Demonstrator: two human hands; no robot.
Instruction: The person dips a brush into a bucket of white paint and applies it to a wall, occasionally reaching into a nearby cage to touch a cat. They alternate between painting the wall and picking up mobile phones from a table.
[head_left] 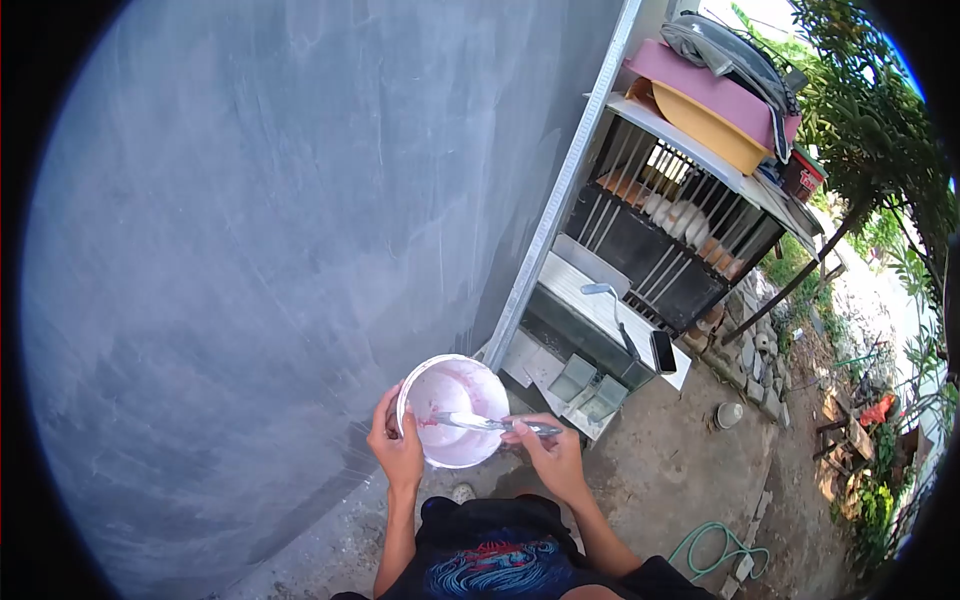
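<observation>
My left hand (396,437) grips the side of a white plastic bucket (432,380), thumb over its rim. The bucket is tilted so its inside faces me, and pale residue with small reddish marks coats the wall. In my right hand (552,455) is a slim tool (470,421) with a dark handle and a white-smeared head; its exact kind I cannot tell. The head reaches across the bucket's mouth toward my left thumb. Just beyond the bucket stands a large grey wall (270,220) with streaky, uneven shading.
A metal straightedge-like strip (560,190) runs up the wall's edge. To the right are a barred cage (640,255), a white ledge (590,300) with a phone-like dark object (662,352), and stacked basins (715,95). A green hose (715,540) lies on the concrete floor (650,480).
</observation>
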